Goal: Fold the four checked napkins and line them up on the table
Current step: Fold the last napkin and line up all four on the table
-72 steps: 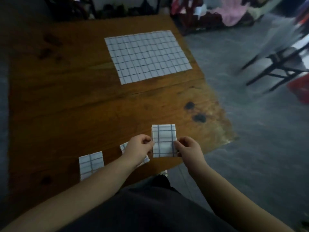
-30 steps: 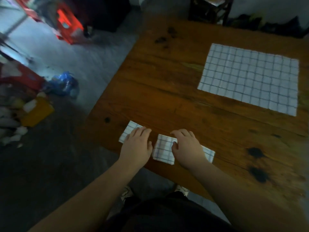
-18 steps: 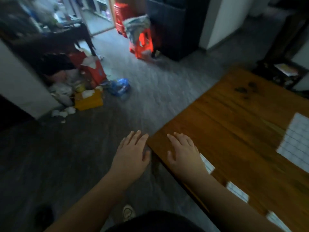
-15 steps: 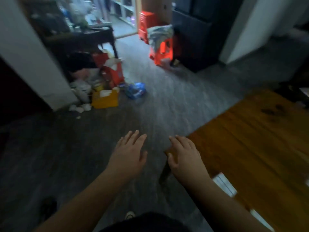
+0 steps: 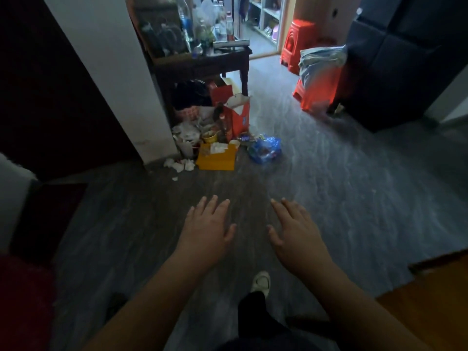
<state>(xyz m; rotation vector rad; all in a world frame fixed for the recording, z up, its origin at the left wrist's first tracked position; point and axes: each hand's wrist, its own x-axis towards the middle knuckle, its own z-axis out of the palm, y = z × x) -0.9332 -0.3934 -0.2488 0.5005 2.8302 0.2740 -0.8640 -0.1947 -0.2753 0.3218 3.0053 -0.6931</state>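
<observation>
Fingers straight and spread, palms down, the left hand (image 5: 206, 231) and right hand (image 5: 295, 234) hold nothing and hover over the grey floor (image 5: 354, 198). Only a corner of the table (image 5: 430, 300) shows, at the near right; no checked napkins are in view. Looking away from it, the person risks leaving the row unfinished, or knocking it askew with the right forearm.

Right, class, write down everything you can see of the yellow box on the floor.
The yellow box looks like cardboard, low and squarish, open on top. It sits flat on the dark floor near the foot of the white wall. White paper lies in it; crumpled white scraps lie at its left, a blue bag near its right.
</observation>
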